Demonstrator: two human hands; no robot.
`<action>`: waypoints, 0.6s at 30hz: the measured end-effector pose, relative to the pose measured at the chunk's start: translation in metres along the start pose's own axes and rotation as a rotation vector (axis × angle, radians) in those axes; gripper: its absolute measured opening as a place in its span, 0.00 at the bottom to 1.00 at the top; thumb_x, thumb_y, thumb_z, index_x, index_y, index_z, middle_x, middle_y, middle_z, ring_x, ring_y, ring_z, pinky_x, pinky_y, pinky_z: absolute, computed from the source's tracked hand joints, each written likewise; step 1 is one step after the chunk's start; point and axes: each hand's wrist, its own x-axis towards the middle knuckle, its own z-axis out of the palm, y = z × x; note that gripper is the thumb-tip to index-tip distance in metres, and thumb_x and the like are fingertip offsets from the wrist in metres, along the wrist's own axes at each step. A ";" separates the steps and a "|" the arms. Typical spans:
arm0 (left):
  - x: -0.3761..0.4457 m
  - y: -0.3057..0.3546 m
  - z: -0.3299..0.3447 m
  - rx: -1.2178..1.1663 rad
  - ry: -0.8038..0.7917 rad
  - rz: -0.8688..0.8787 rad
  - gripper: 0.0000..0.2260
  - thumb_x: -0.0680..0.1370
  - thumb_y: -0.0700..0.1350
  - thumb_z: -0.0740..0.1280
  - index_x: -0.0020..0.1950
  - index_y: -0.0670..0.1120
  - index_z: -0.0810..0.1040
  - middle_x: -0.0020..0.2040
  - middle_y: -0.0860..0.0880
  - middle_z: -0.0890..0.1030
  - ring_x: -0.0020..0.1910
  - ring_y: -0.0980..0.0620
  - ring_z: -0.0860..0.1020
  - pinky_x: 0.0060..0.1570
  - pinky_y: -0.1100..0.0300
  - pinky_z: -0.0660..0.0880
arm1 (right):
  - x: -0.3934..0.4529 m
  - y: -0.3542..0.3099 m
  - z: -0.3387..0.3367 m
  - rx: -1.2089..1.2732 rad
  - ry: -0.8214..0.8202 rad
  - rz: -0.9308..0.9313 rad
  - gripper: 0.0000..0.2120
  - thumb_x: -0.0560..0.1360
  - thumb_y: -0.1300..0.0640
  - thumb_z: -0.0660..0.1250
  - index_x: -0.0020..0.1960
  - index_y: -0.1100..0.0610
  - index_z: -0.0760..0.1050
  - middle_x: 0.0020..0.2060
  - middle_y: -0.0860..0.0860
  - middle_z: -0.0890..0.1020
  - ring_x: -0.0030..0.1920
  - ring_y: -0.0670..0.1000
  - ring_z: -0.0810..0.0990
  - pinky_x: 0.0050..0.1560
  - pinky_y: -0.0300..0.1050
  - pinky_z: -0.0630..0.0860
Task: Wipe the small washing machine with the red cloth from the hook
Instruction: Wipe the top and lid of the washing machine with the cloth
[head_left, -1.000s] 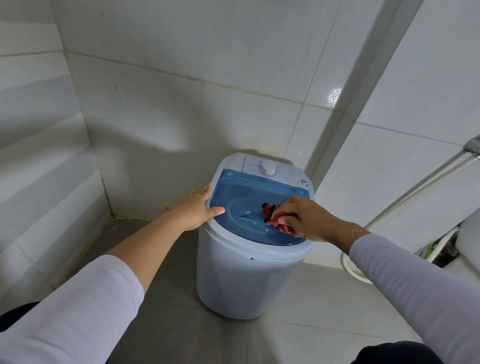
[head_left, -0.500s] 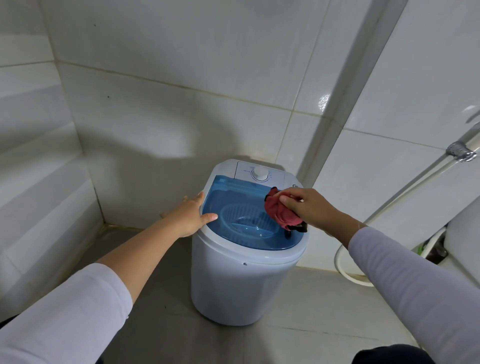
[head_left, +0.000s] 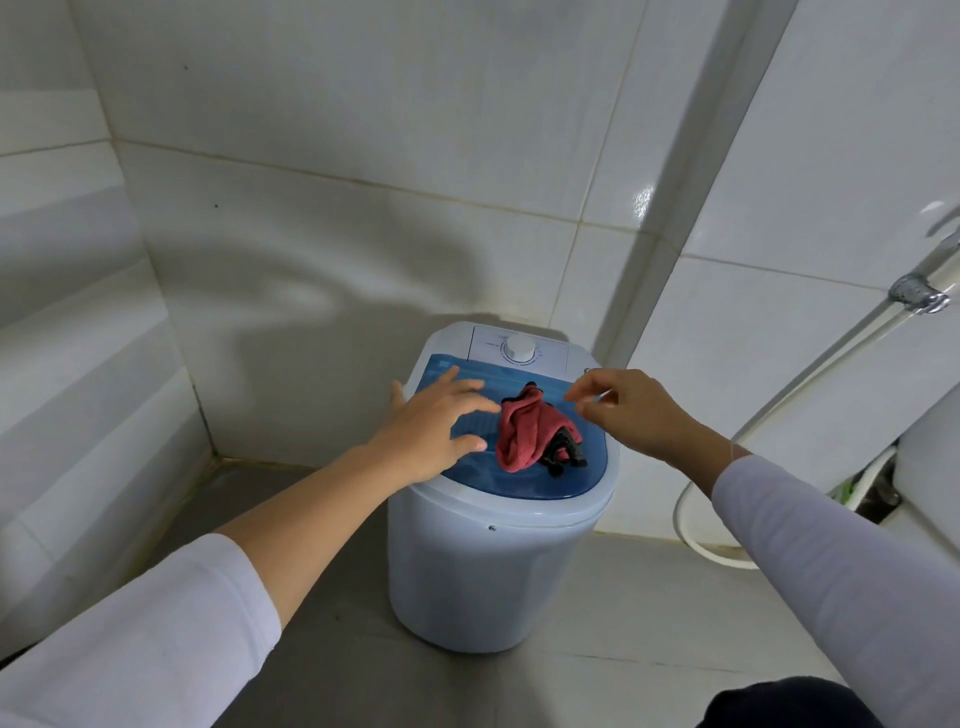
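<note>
A small white washing machine (head_left: 488, 566) with a blue see-through lid and a white dial stands on the floor in the corner. The red cloth (head_left: 524, 439), with a dark edge, lies crumpled on the middle of the lid, held by neither hand. My left hand (head_left: 434, 431) hovers over the lid's left side, fingers spread, just left of the cloth. My right hand (head_left: 631, 415) is above the lid's right rim, fingers loosely curled and holding nothing, just right of the cloth.
White tiled walls close in behind and on the left. A shower hose (head_left: 810, 374) with a metal fitting runs down the right wall and loops on the grey floor. Part of a white toilet (head_left: 930, 467) shows at the right edge.
My right hand has let go of the red cloth, which now lies on the lid. My left hand moved from the machine's left rim onto the lid towards the cloth.
</note>
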 end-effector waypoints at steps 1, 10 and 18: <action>0.000 0.005 0.002 -0.012 0.012 0.036 0.16 0.74 0.51 0.69 0.62 0.57 0.75 0.73 0.57 0.65 0.77 0.56 0.50 0.70 0.33 0.39 | -0.003 0.000 -0.001 -0.018 -0.005 -0.033 0.08 0.73 0.60 0.64 0.47 0.52 0.80 0.46 0.48 0.81 0.46 0.51 0.79 0.44 0.35 0.69; -0.004 0.029 0.017 0.098 0.086 0.004 0.21 0.62 0.64 0.74 0.46 0.52 0.77 0.57 0.57 0.71 0.64 0.58 0.65 0.73 0.37 0.42 | -0.012 -0.012 0.030 -0.137 -0.037 -0.275 0.09 0.71 0.59 0.69 0.50 0.50 0.81 0.36 0.46 0.76 0.36 0.42 0.73 0.42 0.32 0.68; -0.013 0.026 0.027 0.086 0.132 0.023 0.09 0.71 0.56 0.70 0.44 0.52 0.81 0.61 0.56 0.71 0.67 0.58 0.65 0.73 0.37 0.42 | -0.008 -0.016 0.038 -0.369 -0.105 -0.331 0.11 0.74 0.57 0.63 0.55 0.51 0.79 0.47 0.48 0.76 0.49 0.49 0.73 0.51 0.44 0.71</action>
